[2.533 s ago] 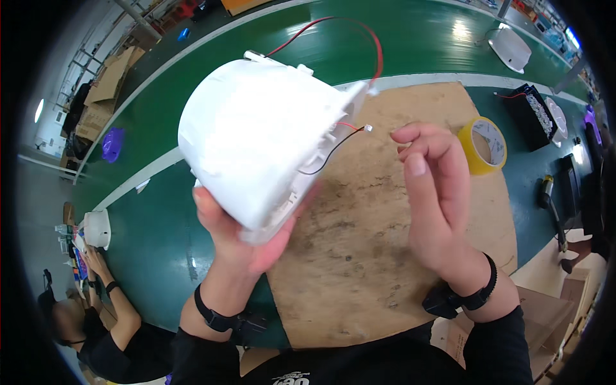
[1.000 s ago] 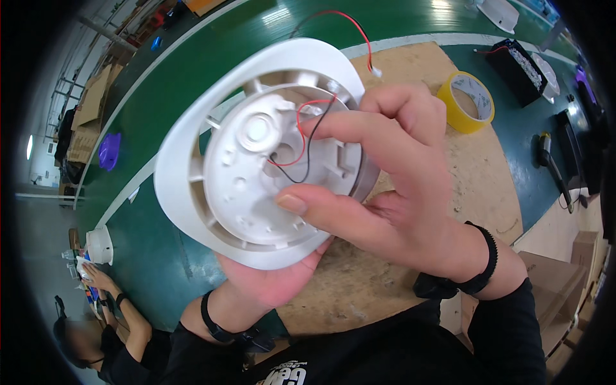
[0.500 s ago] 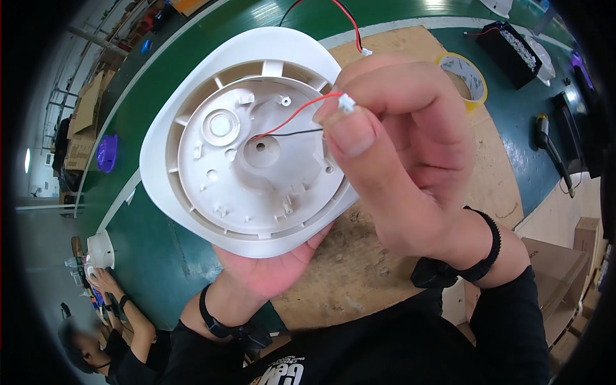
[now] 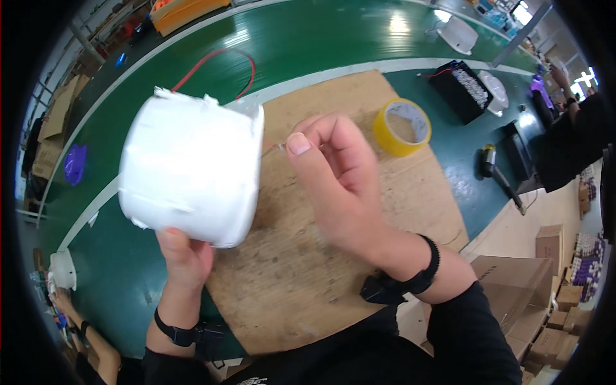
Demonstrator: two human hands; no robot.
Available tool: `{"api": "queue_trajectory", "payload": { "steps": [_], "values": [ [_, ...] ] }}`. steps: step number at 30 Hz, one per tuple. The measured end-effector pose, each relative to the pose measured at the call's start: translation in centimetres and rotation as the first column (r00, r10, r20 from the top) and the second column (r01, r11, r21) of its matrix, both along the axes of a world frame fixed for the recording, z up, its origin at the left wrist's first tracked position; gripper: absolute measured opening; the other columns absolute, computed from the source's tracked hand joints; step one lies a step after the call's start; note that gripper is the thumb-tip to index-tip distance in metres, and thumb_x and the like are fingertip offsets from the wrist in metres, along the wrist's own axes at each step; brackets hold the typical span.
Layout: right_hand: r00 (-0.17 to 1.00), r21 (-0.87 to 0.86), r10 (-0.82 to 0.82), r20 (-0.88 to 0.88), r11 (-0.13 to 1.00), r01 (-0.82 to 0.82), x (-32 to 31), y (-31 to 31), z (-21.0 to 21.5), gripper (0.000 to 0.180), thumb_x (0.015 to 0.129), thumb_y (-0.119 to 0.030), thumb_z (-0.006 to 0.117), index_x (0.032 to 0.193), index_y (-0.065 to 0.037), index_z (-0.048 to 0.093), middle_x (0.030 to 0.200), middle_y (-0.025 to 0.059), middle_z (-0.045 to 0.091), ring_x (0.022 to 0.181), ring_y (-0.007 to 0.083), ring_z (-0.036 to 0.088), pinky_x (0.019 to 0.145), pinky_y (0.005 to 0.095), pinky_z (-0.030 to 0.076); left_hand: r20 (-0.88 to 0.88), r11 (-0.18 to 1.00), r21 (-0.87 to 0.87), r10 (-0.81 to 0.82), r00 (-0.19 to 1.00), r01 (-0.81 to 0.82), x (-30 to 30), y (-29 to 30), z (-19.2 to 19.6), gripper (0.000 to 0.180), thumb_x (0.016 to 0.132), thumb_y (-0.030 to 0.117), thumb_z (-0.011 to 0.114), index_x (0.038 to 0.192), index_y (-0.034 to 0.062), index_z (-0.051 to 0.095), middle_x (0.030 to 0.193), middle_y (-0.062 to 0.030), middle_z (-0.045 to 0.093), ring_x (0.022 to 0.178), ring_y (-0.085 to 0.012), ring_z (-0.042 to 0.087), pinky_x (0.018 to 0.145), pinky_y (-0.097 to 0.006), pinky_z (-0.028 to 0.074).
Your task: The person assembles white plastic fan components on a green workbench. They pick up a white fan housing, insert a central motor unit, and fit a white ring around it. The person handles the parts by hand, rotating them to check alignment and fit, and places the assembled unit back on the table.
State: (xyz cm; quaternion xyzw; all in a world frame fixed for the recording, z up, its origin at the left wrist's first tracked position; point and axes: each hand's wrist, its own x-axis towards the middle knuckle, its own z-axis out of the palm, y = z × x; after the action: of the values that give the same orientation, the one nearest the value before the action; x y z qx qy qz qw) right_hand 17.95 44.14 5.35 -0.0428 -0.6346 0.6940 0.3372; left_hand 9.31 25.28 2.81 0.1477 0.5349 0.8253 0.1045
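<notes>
My left hand [image 4: 186,253] grips a white plastic housing [image 4: 189,170] from below, thumb against its side. The housing is tipped, with its smooth outer wall in view and its hollow inside hidden. A red wire [image 4: 251,67] loops out behind it over the green bench. To the right of the housing, my right hand [image 4: 343,176] is closed in a pinch on a small white wire connector [image 4: 281,147]. A short, blurred stretch of wire runs from this connector toward the housing. Both hands are above a worn brown board [image 4: 282,276].
A roll of yellow tape [image 4: 402,127] lies on the board's far right. Beyond it are a black box [image 4: 459,90], white plastic parts [image 4: 457,35] and a power screwdriver [image 4: 500,176]. Co-workers sit at the lower left and far right. Cardboard cartons [image 4: 513,289] stand at right.
The housing has been turned from its open inside to its outer wall and moved left. My right hand has moved left and down, still pinching the connector. The view has shifted too.
</notes>
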Motion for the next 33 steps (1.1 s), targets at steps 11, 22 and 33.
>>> {"api": "queue_trajectory", "payload": {
  "steps": [11, 22, 33],
  "values": [
    [0.952, -0.16, 0.014, 0.305, 0.986, 0.037, -0.9, 0.1, -0.5, 0.016, 0.103, -0.014, 0.043, 0.11, -0.003, 0.052, 0.102, 0.0049, 0.055, 0.094, 0.0113, 0.051, 0.082, 0.0293, 0.045, -0.342, 0.868, -0.458, -0.371, 0.864, 0.192, -0.6, -0.4, -2.1, 0.116, 0.057, 0.023, 0.097, 0.147, 0.0023, 0.026, 0.141, -0.0141, 0.042, 0.133, -0.026, 0.046, 0.109, -0.041, 0.041],
    [0.93, 0.032, -0.009, 0.367, 0.999, -0.002, -0.6, -0.4, -1.1, 0.011, 0.1, -0.008, 0.047, 0.11, -0.004, 0.05, 0.098, 0.0018, 0.051, 0.087, 0.0069, 0.045, 0.076, 0.0237, 0.04, -0.388, 0.914, -0.387, -0.278, 0.879, 0.119, -0.3, -0.2, -2.9, 0.134, 0.057, 0.03, 0.097, 0.154, 0.001, 0.009, 0.149, -0.0205, 0.033, 0.139, -0.0318, 0.04, 0.114, -0.046, 0.036],
    [0.936, 0.102, 0.017, 0.353, 0.993, -0.056, -0.2, -0.3, -0.3, 0.008, 0.099, -0.005, 0.049, 0.106, -0.001, 0.048, 0.098, 0.0024, 0.05, 0.081, 0.0058, 0.047, 0.07, 0.0238, 0.042, -0.362, 0.876, -0.447, -0.361, 0.859, 0.18, -0.9, -0.3, -2.5, 0.125, 0.06, 0.024, 0.096, 0.153, 0.0015, 0.014, 0.147, -0.0197, 0.039, 0.138, -0.0312, 0.043, 0.113, -0.044, 0.036]
  ]
}}
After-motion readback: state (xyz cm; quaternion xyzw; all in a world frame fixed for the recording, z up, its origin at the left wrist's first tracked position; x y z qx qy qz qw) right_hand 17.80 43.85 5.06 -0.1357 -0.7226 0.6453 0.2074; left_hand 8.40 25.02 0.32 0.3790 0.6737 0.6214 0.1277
